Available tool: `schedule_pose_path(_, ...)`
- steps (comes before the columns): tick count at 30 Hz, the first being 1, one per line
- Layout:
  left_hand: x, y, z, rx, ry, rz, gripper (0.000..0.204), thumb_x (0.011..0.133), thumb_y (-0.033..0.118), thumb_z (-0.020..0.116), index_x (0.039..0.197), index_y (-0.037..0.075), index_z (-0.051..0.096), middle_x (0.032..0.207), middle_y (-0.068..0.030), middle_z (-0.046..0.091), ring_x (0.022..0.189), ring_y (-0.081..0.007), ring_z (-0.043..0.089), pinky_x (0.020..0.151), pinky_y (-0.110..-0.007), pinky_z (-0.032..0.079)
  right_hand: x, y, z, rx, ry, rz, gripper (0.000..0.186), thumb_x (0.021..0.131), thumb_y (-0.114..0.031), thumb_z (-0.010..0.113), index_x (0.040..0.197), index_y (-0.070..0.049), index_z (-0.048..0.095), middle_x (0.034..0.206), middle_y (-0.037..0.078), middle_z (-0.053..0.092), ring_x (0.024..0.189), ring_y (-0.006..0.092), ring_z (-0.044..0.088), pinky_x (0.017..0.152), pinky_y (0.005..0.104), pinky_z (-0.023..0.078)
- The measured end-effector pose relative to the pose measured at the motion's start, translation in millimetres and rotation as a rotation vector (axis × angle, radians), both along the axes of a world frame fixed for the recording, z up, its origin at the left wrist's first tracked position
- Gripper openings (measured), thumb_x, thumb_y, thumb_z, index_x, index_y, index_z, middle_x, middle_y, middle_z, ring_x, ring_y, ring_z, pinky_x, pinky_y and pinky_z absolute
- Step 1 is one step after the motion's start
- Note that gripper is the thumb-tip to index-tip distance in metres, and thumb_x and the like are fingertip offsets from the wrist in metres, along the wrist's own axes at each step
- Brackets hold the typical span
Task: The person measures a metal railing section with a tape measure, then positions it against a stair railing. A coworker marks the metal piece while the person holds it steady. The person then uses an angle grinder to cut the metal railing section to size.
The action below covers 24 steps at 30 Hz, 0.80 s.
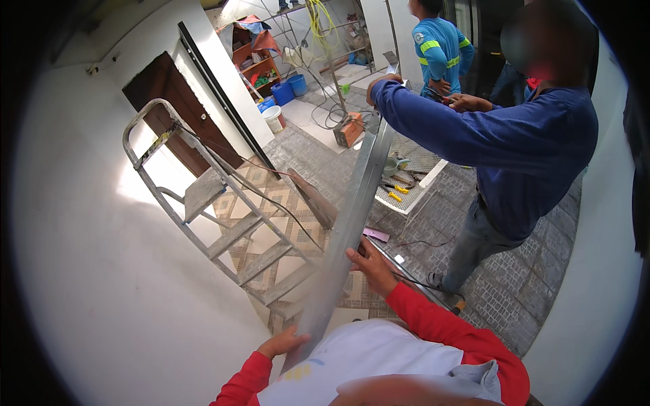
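A long grey metal channel (351,223) slants away from my body toward the far right. My left hand (283,343) is closed around its near end, close to my waist. Further along, my right hand (374,268) grips the channel's right edge, thumb on the near face. At the far end, a co-worker in a dark blue long-sleeved shirt (542,145) has one hand (381,84) on the metal. The co-worker's other hand (467,103) holds a small tool I cannot make out.
A stepladder (261,264) stands left of the channel. A white mesh-topped table (433,177) with yellow-handled tools is to its right. Beyond are a hollow brick (349,130), loose cables, buckets (273,119), orange shelves (256,68) and another person in light blue (437,57).
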<state>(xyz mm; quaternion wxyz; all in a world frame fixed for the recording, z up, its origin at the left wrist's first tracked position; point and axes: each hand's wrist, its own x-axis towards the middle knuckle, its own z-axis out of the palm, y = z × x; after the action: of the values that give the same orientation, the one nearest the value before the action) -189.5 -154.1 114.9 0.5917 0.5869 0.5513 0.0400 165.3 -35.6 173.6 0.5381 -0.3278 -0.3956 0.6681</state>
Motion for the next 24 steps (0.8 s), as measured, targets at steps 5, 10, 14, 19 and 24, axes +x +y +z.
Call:
schedule_pose_path(5,-10,0,-9,-0.298,-0.196,0.259,0.060,0.102,0.046,0.058,0.140,0.000,0.053,0.127,-0.0105,0.065,0.110,-0.0197,0.063,0.096,-0.035,0.050,3,-4,-1,-0.012,-0.029,0.038,0.077,0.096,-0.039,0.071,0.158,-0.010,0.036,0.145,0.006,0.053,0.127,0.0172,0.053,0.091,0.0334,0.051)
schedule_pose_path(10,-10,0,-3,-0.416,-0.292,0.350,0.053,0.105,0.043,0.054,0.138,0.001,0.056,0.125,-0.0077,0.067,0.109,-0.0183,0.064,0.094,-0.034,0.051,2,-6,0,-0.015,-0.018,0.022,0.076,0.093,-0.048,0.074,0.150,-0.006,0.045,0.136,0.009,0.059,0.121,0.0184,0.056,0.088,0.0333,0.049)
schedule_pose_path(14,-17,2,-13,-0.401,-0.288,0.342,0.055,0.104,0.045,0.055,0.137,0.002,0.057,0.124,-0.0076,0.067,0.108,-0.0181,0.064,0.095,-0.035,0.051,0,-5,-6,-0.042,-0.036,0.034,0.077,0.090,-0.051,0.076,0.145,-0.005,0.048,0.133,0.008,0.060,0.119,0.0171,0.057,0.086,0.0326,0.049)
schedule_pose_path(19,-28,0,-29,-0.270,-0.234,0.268,0.061,0.100,0.049,0.059,0.137,0.000,0.057,0.123,-0.0082,0.067,0.108,-0.0185,0.063,0.096,-0.034,0.049,-5,-2,-20,-0.051,-0.036,0.040,0.076,0.088,-0.055,0.076,0.141,-0.006,0.052,0.129,0.007,0.060,0.116,0.0172,0.058,0.085,0.0339,0.051)
schedule_pose_path(24,-31,3,-35,-0.098,-0.118,0.155,0.071,0.097,0.056,0.062,0.137,-0.002,0.056,0.120,-0.0093,0.068,0.107,-0.0189,0.061,0.095,-0.035,0.049,-4,-5,-25,-0.070,-0.036,-0.003,0.075,0.088,-0.055,0.077,0.139,-0.006,0.054,0.128,0.008,0.060,0.115,0.0176,0.059,0.084,0.0330,0.052)
